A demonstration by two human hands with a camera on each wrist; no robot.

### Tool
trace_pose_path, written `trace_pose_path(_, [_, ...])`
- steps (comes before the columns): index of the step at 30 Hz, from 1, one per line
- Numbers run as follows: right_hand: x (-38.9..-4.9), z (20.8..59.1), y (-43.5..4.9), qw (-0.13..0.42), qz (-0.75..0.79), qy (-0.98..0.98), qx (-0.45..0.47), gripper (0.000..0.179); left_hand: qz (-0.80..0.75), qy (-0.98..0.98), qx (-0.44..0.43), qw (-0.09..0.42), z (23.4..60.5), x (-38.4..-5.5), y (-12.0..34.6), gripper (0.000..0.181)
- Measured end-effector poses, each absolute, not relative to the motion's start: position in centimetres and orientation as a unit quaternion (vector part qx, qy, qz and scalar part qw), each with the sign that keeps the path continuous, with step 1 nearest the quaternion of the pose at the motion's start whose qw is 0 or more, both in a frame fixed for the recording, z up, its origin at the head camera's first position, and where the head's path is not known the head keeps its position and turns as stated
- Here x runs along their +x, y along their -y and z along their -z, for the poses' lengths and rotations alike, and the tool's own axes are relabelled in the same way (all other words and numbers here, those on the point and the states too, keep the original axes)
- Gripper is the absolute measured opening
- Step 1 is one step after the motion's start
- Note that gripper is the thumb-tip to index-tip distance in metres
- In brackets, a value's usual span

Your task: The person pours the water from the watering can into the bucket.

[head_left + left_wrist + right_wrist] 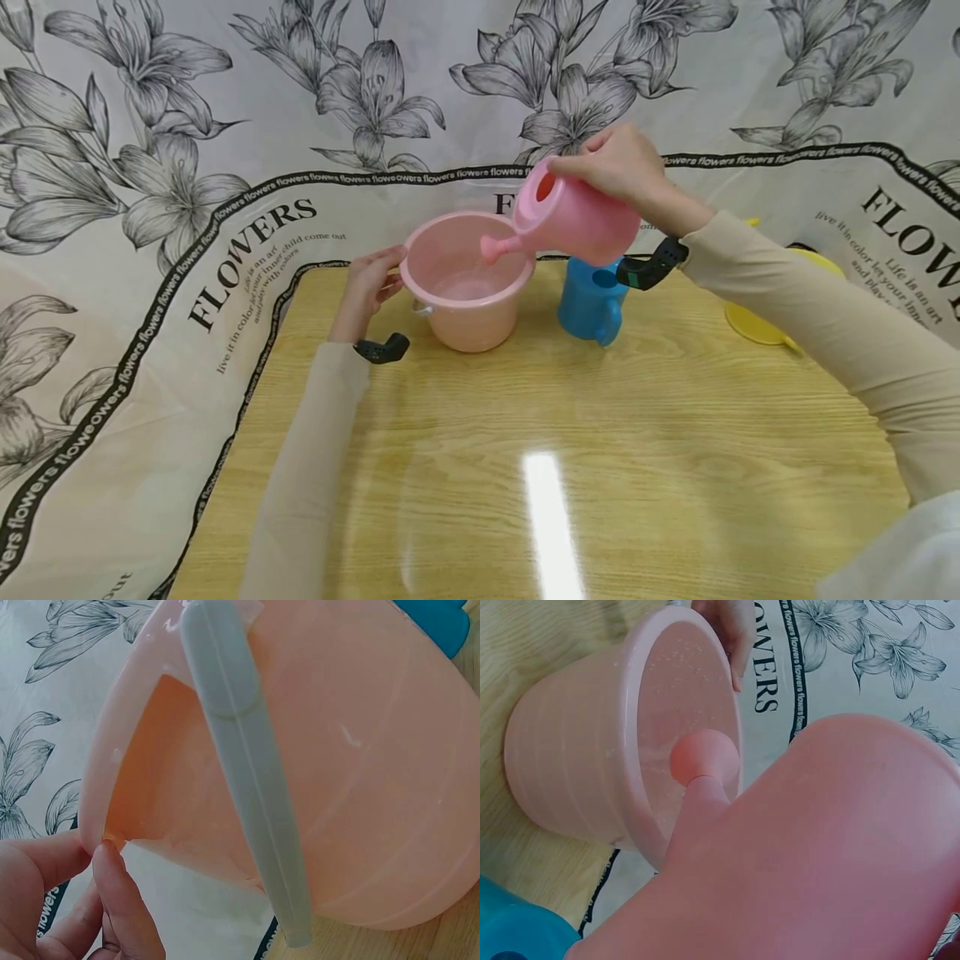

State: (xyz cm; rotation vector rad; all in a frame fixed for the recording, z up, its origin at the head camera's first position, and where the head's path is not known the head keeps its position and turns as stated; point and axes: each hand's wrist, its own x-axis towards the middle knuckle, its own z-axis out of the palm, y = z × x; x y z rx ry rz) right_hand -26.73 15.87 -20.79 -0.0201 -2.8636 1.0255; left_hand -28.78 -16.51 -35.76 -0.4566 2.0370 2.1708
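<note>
A light pink bucket (474, 323) stands upright at the table's far side. My left hand (369, 282) pinches its rim at the left, thumb and fingertips closed on the edge in the left wrist view. Its pale handle (251, 772) hangs down against the outer wall. My right hand (630, 167) grips a pink watering can (588, 221), holding it raised and tilted to the left. The can's round sprinkler head (705, 757) is over the bucket's mouth. Faint streaks show below it, and small pale specks dot the bucket's inside. The can's handle is mostly hidden by the hand.
A blue watering can (579, 304) stands right of the bucket, below the raised can. Farther right is a yellow object (753, 325), partly covered by my right sleeve. A flower-printed cloth (405, 196) hangs behind the wooden table (637, 467).
</note>
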Motion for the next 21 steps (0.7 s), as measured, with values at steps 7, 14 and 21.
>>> trace_pose_path(7, [-26.64,20.91,-15.84,0.048,-0.334,0.941,-0.006,0.062,-0.721,-0.673,-0.151,0.070,35.98,-28.98,16.48,0.038])
trace_pose_path(14, [-26.69,21.03,-15.73,0.047,-0.345,0.937,-0.007,0.061,-0.721,-0.672,-0.150,0.070,35.86,-29.07,16.68,0.038])
trace_pose_path(21, [-26.87,21.31,-15.72,0.048,-0.331,0.942,-0.006,0.061,-0.720,-0.674,-0.146,0.071,35.89,-29.13,16.77,0.038])
